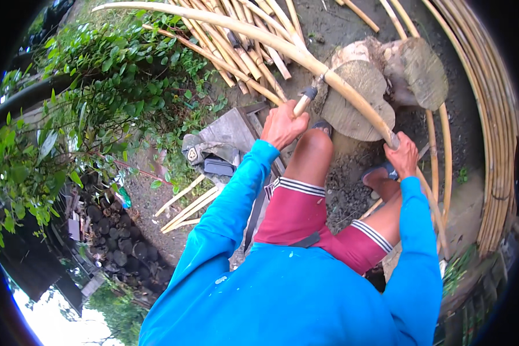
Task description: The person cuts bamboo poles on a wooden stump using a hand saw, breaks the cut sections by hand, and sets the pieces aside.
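A long pale cane pole [297, 53] curves from the far left down to the right, passing over a cut log [357, 109]. My right hand [403, 154] is closed round the pole beside the log's right side. In my left hand [284, 126] is a tool with a light wooden handle [303, 102] and a dark collar. The tool's working end points up toward the pole's underside; its shape is hard to make out there, and I cannot tell whether it touches. Both forearms are in blue sleeves.
Loose cane poles [236, 43] lie heaped beyond my left hand. A second log piece [424, 72] adjoins the first. Bundled canes [493, 150] stand along the right. A grey cap [197, 151] and a dark case [219, 167] rest left of my knee, near leafy plants [115, 81].
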Demonstrator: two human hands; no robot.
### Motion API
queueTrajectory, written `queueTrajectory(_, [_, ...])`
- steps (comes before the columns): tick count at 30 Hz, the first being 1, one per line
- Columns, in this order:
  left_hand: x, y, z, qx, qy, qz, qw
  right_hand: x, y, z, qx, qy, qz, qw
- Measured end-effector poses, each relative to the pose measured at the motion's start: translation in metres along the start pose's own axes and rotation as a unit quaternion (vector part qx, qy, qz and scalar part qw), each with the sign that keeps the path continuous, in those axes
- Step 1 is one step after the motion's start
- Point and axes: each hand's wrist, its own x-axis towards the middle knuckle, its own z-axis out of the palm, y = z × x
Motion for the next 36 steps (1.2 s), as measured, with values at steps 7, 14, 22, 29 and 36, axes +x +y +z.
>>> queueTrajectory(7, [-0.011, 0.011, -0.002, -0.032, 0.047, 0.079, 0.995, 0.011, -0.008, 0.002, -0.043, -0.014, 0.057, 0.997])
queueTrajectory(14, [-0.101, 0.048, -0.075, 0.042, -0.026, -0.016, 0.999, 0.007, 0.005, 0.005, -0.052, -0.023, 0.049, 0.997])
queueTrajectory(22, [-0.011, 0.032, -0.024, 0.076, 0.044, 0.012, 0.996, 0.015, -0.01, 0.007, -0.021, -0.041, 0.04, 0.998])
queueTrajectory(29, [-0.062, 0.033, -0.039, 0.027, -0.017, -0.041, 0.999, -0.008, -0.02, 0.004, -0.072, -0.065, 0.032, 0.995])
queueTrajectory(36, [-0.066, 0.022, -0.021, -0.008, 0.047, 0.004, 0.999, 0.01, -0.001, 0.003, -0.002, -0.161, -0.028, 0.987])
